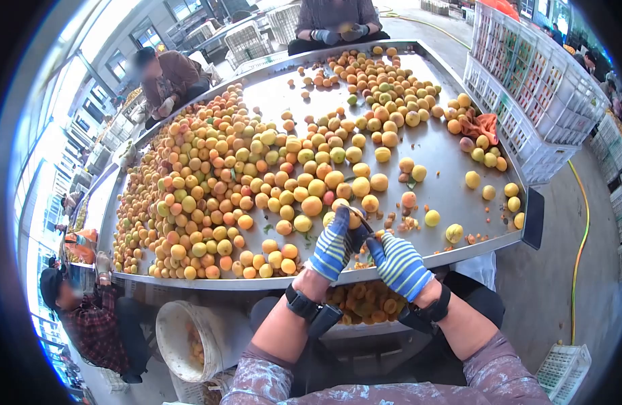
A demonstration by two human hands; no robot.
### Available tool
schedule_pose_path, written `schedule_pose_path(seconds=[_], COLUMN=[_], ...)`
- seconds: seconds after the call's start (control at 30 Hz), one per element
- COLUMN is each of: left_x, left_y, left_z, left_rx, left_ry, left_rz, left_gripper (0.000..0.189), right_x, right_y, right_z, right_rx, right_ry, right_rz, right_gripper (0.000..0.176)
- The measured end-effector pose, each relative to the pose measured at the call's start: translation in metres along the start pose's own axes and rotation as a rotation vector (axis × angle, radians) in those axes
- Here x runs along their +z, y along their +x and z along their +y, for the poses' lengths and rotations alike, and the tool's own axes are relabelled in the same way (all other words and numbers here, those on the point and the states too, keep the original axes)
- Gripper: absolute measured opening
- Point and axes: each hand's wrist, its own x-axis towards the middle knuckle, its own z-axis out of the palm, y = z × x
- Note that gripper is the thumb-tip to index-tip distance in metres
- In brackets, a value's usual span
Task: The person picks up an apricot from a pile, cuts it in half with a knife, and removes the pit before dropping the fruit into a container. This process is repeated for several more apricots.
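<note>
My left hand (332,246), in a blue and yellow striped glove, is closed around an apricot (355,217) just above the table's near edge. Close beside it is my right hand (400,264) in a matching glove, its fingers closed on a thin dark tool (366,221) that meets the fruit. What kind of tool it is I cannot make out. Whole apricots (311,206) lie on the metal table (452,169) just beyond my hands. Below the near edge, between my knees, a container holds many apricot halves (365,302).
A large heap of apricots (203,182) covers the table's left side. An orange cloth (481,128) lies at the right edge, near stacked white crates (520,88). A white bucket (189,341) stands at lower left. Other people sit at the far side and the left.
</note>
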Motion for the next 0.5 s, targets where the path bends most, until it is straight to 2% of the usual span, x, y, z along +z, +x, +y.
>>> schedule_pose_path(seconds=[0.1, 0.13, 0.17, 0.23, 0.3, 0.37, 0.4, 0.43, 0.5], left_x=[-0.002, 0.001, 0.002, 0.000, -0.013, -0.003, 0.004, 0.007, 0.026], left_y=[0.000, -0.002, -0.003, -0.003, 0.003, 0.001, 0.002, 0.002, -0.003], left_z=[0.005, 0.015, 0.017, 0.017, 0.005, -0.007, -0.014, -0.017, -0.017], left_rx=[0.057, 0.054, 0.072, 0.086, 0.091, 0.130, 0.139, 0.103, 0.126], left_ry=[0.158, 0.290, 0.382, 0.437, 0.296, 0.034, -0.104, -0.206, -0.271], left_rz=[-0.003, -0.061, -0.035, -0.052, -0.041, -0.049, -0.091, -0.079, -0.043], left_gripper=[0.047, 0.044, 0.043, 0.044, 0.045, 0.051, 0.055, 0.056, 0.053], right_x=[-0.010, -0.012, -0.013, -0.014, -0.010, -0.008, -0.009, -0.011, -0.013], right_y=[-0.001, -0.001, -0.001, 0.000, 0.000, 0.002, 0.001, 0.002, 0.001], right_z=[-0.010, -0.009, -0.008, -0.006, 0.002, 0.004, 0.000, -0.005, -0.010], right_rx=[0.055, 0.081, 0.063, 0.076, 0.046, 0.000, 0.039, 0.030, 0.095], right_ry=[0.003, 0.036, 0.041, 0.021, -0.012, -0.035, -0.084, -0.084, -0.092], right_rz=[-0.055, -0.084, -0.088, -0.132, -0.128, -0.027, -0.007, 0.005, -0.105], right_gripper=[0.031, 0.032, 0.033, 0.033, 0.032, 0.031, 0.029, 0.029, 0.031])
